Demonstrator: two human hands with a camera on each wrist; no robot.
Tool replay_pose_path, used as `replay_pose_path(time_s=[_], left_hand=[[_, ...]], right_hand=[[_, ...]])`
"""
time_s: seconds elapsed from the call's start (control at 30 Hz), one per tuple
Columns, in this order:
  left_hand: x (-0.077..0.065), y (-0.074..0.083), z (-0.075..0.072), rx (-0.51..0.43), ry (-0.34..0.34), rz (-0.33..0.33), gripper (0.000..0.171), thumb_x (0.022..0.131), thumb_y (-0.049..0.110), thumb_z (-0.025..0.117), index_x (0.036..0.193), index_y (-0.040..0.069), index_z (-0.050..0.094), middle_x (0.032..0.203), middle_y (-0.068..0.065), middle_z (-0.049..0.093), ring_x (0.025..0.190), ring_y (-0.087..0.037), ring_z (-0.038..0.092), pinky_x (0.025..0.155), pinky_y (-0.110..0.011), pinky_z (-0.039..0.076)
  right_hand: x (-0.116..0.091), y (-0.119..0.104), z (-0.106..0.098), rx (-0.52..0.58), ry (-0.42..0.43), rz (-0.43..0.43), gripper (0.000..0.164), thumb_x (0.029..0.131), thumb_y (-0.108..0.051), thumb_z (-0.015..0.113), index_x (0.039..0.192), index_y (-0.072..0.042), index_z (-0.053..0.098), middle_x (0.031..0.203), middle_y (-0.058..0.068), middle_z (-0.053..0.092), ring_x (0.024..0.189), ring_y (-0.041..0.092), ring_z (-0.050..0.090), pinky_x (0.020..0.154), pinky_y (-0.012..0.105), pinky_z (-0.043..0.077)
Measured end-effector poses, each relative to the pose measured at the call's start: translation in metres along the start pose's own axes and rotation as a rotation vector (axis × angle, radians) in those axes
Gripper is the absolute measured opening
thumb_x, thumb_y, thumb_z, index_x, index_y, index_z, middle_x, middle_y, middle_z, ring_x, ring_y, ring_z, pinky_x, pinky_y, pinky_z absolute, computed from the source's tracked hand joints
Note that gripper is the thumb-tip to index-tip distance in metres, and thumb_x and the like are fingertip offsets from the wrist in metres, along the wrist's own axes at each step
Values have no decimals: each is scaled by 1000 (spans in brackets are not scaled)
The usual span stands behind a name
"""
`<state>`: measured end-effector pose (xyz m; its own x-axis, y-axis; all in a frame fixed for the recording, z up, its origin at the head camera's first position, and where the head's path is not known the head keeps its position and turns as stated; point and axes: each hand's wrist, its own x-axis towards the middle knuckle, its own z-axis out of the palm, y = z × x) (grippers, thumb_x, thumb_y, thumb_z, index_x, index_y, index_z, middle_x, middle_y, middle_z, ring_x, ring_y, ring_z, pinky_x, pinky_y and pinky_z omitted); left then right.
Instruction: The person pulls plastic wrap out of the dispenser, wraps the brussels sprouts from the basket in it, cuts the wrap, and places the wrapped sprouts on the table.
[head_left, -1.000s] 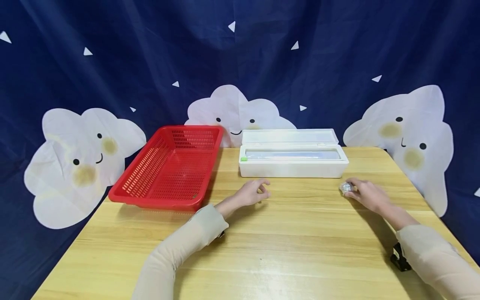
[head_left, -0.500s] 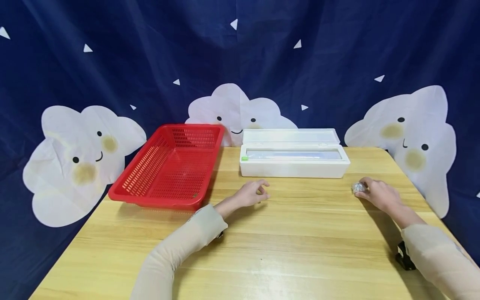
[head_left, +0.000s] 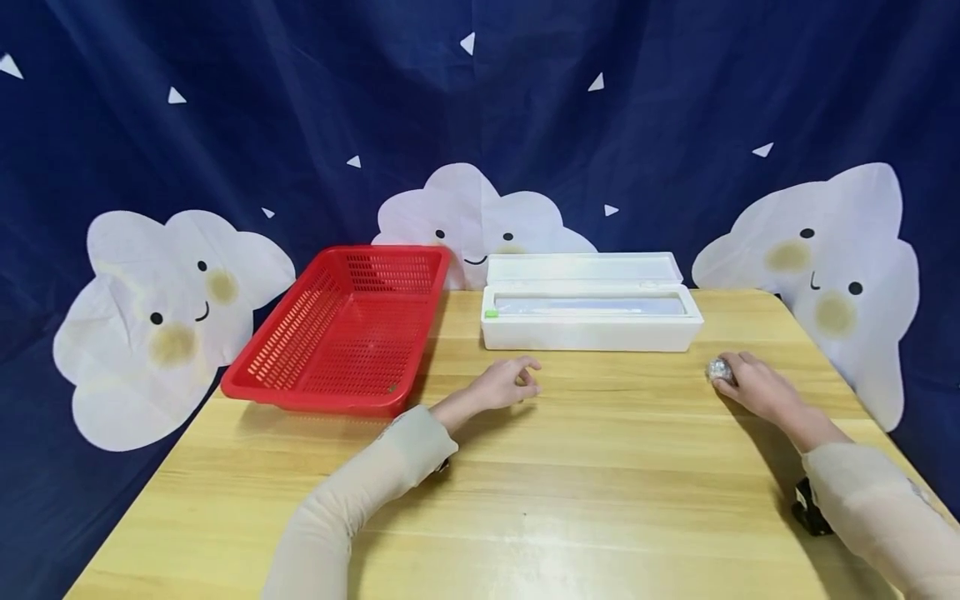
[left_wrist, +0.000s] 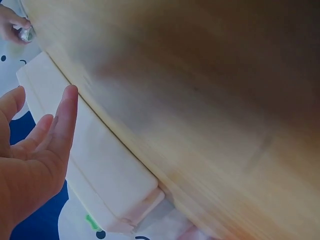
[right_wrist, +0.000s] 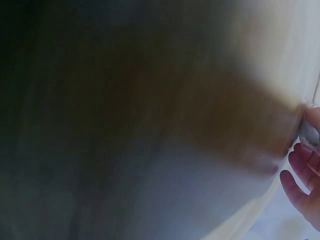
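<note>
Between thumb and fingers, my right hand (head_left: 759,389) pinches a small crumpled shiny ball (head_left: 717,370) low over the right side of the table. In the right wrist view the ball (right_wrist: 309,136) looks greyish and partly see-through, cut off by the frame edge; whether it is foil or film I cannot tell. My left hand (head_left: 501,385) holds nothing, its fingers loosely bent, in front of the long white box (head_left: 592,336). The left wrist view shows the left fingers spread (left_wrist: 62,125) beside that box (left_wrist: 110,165).
At the box's back its lid (head_left: 585,267) stands raised; a green piece (head_left: 491,314) sits at its left end. A red perforated basket (head_left: 390,404) stands left of my left hand. Wooden table (head_left: 570,500); a dark blue curtain (head_left: 300,100) with printed clouds hangs behind.
My right hand has shifted to the right with the crumpled ball, mostly in the first half second. My left hand, the box and the basket have stayed put.
</note>
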<state>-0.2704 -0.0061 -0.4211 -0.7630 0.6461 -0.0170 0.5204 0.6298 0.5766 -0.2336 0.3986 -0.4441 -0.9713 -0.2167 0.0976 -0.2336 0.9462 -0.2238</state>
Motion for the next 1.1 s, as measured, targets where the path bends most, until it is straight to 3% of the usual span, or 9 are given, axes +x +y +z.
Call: replay_pose_path(time_s=[0.17, 0.47, 0.9, 1.1], left_hand=[[-1, 2, 0, -4, -5, 2, 39, 89, 17, 58, 123, -1, 50, 98, -10, 67, 91, -22, 64, 83, -33, 48], [-1, 2, -3, -2, -17, -29, 41, 90, 19, 58, 125, 1, 49, 100, -10, 66, 89, -21, 64, 83, -33, 47], [-2, 2, -6, -18, -8, -21, 40, 89, 17, 57, 125, 0, 49, 101, -12, 66, 86, -21, 65, 77, -29, 49], [-3, 1, -8, -39, -2, -48, 42, 89, 19, 58, 127, 2, 48, 102, -11, 65, 85, -20, 64, 75, -27, 49]], right_hand=[[1, -3, -2, -14, -25, 1, 40, 86, -13, 56, 113, 14, 43, 103, 34, 48, 92, 49, 51, 74, 57, 42], [-1, -1, -7, 38, -31, -16, 55, 86, -24, 62, 119, 15, 41, 105, 38, 48, 92, 51, 51, 73, 56, 42], [-2, -1, -11, 61, -45, 0, 69, 84, -34, 64, 125, 14, 35, 103, 39, 45, 87, 48, 52, 71, 56, 42], [-2, -2, -17, 70, -28, 16, 74, 85, -39, 61, 127, 15, 34, 109, 42, 41, 97, 56, 43, 78, 63, 38]])
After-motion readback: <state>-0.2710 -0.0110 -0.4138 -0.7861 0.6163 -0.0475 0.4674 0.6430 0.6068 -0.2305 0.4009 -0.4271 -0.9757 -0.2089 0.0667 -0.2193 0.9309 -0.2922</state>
